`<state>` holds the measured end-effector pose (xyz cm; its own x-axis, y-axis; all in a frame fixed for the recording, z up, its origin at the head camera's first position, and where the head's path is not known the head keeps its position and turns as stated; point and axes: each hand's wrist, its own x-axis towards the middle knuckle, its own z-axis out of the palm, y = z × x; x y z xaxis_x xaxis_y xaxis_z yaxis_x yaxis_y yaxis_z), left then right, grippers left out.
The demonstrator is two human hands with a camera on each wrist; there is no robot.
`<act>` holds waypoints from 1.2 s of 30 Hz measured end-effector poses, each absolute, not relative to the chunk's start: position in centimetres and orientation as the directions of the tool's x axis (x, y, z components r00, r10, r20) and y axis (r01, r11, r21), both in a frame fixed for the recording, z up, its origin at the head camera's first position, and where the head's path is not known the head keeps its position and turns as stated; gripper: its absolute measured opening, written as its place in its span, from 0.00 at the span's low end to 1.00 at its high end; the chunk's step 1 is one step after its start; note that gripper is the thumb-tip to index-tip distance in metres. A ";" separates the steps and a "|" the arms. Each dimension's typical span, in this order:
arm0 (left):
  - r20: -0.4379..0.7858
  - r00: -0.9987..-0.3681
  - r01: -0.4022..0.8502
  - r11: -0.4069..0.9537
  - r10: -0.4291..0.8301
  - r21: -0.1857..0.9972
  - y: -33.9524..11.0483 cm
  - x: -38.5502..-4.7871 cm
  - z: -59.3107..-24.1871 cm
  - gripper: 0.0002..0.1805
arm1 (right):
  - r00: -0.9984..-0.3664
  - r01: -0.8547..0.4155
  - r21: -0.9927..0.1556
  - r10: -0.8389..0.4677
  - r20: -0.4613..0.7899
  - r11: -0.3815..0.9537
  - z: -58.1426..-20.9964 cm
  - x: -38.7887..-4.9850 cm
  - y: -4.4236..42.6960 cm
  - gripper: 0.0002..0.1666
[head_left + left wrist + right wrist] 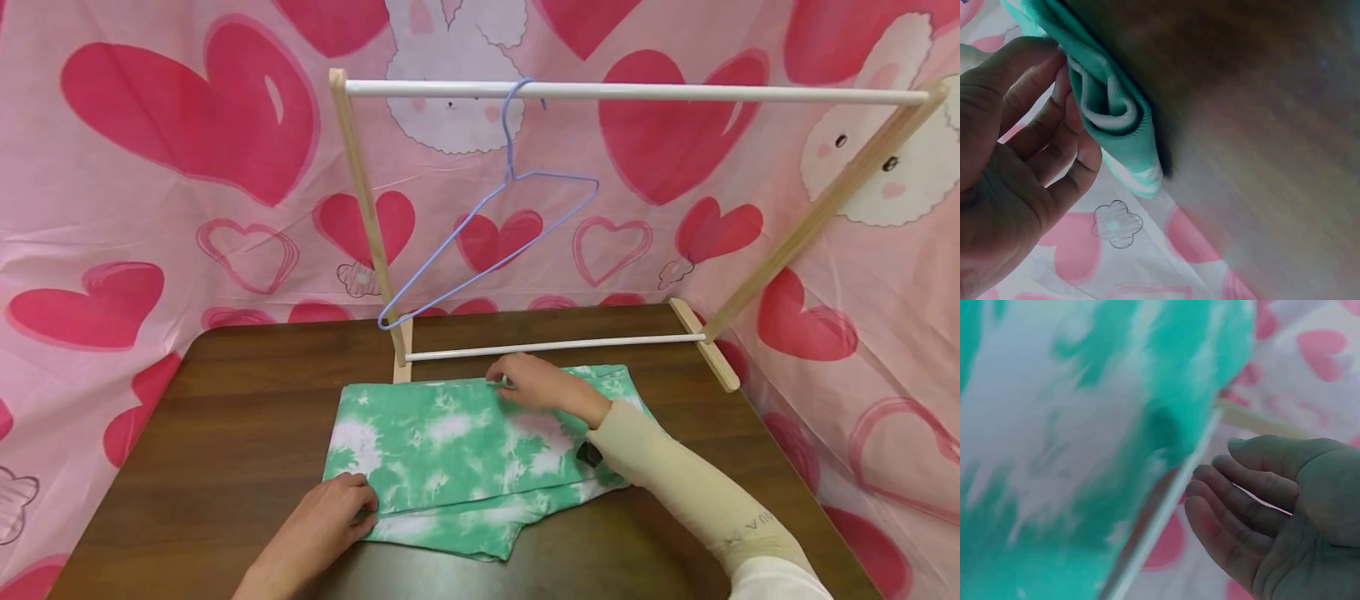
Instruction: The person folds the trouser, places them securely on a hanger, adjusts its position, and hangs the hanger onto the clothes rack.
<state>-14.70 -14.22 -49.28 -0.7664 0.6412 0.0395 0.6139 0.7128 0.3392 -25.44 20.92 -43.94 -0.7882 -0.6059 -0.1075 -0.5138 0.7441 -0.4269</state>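
Note:
A green and white tie-dye garment point(450, 433) lies folded on the table, its lower layer showing along the near edge. At its near left corner rests my left hand point(330, 517), fingers loosely bent against the folded edge. The left wrist view shows the rolled layers of the garment point(1110, 112) beside the fingertips of that hand point(1016, 137). Over the far part of the cloth is my right hand point(543, 385), fingers relaxed. The right wrist view shows nothing held in this hand point(1260, 512). A blue hanger point(457, 233) hangs from the rack's top rod.
A rack with a white top rod point(675, 92), wooden posts point(825, 208) and a white lower rod point(555, 346) stands behind the garment. The brown table point(225, 433) extends to both sides. A pink curtain point(172, 242) with hearts and rabbits surrounds it.

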 end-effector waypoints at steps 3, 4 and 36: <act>0.037 -0.756 0.629 0.708 0.654 0.321 -14.1 -14.8 -49.3 0.12 | -0.799 -0.488 -0.433 -0.588 -0.129 0.758 -45.2 -26.7 20.7 0.14; 0.043 -0.753 0.635 0.707 0.657 0.311 -14.1 -14.8 -49.3 0.12 | -0.802 -0.481 -0.437 -0.583 -0.132 0.760 -45.6 -27.0 20.6 0.12; -0.103 -0.768 0.555 0.737 0.632 0.386 -13.6 -15.1 -48.9 0.20 | -0.881 -0.385 -0.429 -0.464 -0.093 0.817 -47.6 -28.2 19.3 0.10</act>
<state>-15.10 -13.64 -48.87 -0.7680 0.6321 -0.1030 0.5548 0.7370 0.3862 -28.23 19.33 -47.60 -0.8810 -0.4638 -0.0934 -0.3847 0.8171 -0.4294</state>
